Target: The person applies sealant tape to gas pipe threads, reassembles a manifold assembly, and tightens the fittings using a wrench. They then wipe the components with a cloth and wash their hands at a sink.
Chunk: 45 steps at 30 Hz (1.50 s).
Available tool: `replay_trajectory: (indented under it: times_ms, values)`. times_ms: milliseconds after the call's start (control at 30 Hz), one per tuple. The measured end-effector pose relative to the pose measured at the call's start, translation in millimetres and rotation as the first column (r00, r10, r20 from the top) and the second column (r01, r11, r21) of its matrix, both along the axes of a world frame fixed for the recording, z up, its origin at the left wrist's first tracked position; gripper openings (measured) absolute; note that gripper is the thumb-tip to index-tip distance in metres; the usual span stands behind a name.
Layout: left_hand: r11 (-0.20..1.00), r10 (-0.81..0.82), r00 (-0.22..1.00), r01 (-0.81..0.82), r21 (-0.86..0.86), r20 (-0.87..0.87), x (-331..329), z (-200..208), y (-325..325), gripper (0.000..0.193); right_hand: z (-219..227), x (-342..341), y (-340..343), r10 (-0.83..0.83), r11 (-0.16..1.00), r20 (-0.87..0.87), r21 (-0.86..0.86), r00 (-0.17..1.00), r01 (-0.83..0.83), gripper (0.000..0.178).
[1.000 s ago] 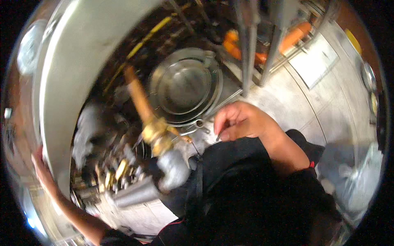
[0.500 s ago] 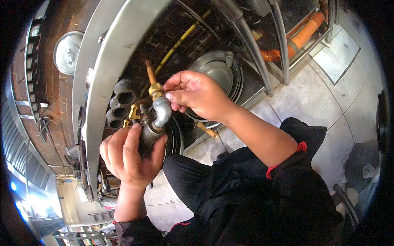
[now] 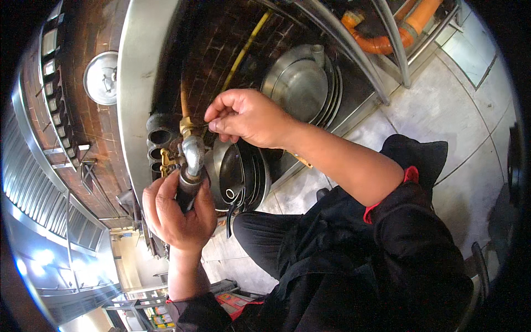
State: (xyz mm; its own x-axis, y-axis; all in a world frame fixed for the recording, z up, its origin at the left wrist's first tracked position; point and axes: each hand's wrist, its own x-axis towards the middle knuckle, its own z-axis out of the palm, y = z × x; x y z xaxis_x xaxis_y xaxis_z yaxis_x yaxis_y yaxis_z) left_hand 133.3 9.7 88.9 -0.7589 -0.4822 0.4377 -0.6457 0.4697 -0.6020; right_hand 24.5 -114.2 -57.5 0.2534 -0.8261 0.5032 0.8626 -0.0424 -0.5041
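My left hand (image 3: 180,213) is wrapped round a dark metal pipe (image 3: 188,191). Above that grip, a grey elbow fitting (image 3: 193,155) joins the pipe to a brass fitting (image 3: 188,127), from which a copper tube (image 3: 185,102) runs upward. Just right of the brass fitting, my right hand (image 3: 249,123) has thumb and forefinger pinched together. A thin dark line shows between those fingertips and the brass; whether it is a wire or a tool tip I cannot tell. Small brass valves (image 3: 166,160) sit left of the elbow, partly behind my left hand.
Stacked metal pans (image 3: 298,91) and dark frying pans (image 3: 229,171) stand beyond my right forearm. A steel counter edge (image 3: 135,83) curves down the left. Metal legs (image 3: 354,55), an orange pipe (image 3: 381,44) and a yellow pipe (image 3: 246,50) lie farther off. Floor tiles (image 3: 426,105) extend right.
My right hand has drawn off the brass fitting, leaving a small gap to its right. My left hand keeps its grip on the pipe. The whole view has shifted.
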Motion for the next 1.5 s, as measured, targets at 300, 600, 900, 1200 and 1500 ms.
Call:
replay_trajectory:
  times_ms: [300,600,900,1200,1500]
  values:
    - [0.998,0.042,0.999,-0.042,0.038,-0.005,1.4,-12.3,5.9,0.036,1.2,2.9,-2.0,-0.059,0.997,0.128,0.062,0.99,0.051,0.018]
    - [0.996,0.083,0.996,-0.084,0.034,0.024,-3.8,18.9,16.0,0.036,-2.5,8.3,-9.9,-0.022,1.0,0.105,0.023,0.994,0.02,0.015]
    - [0.996,-0.015,0.999,0.018,-0.09,0.04,14.0,29.0,-1.0,0.041,10.0,15.6,10.8,0.024,0.998,0.227,-0.059,0.974,-0.011,0.013]
    - [0.99,-0.031,0.995,0.043,-0.131,0.09,22.8,29.7,-7.3,0.038,17.7,30.1,19.9,0.007,1.0,0.24,-0.025,0.971,-0.001,0.014]
    - [0.985,-0.126,0.992,0.128,-0.112,0.027,22.6,26.9,-17.5,0.038,21.7,30.3,20.3,0.037,0.999,0.252,0.019,0.967,-0.044,0.014]
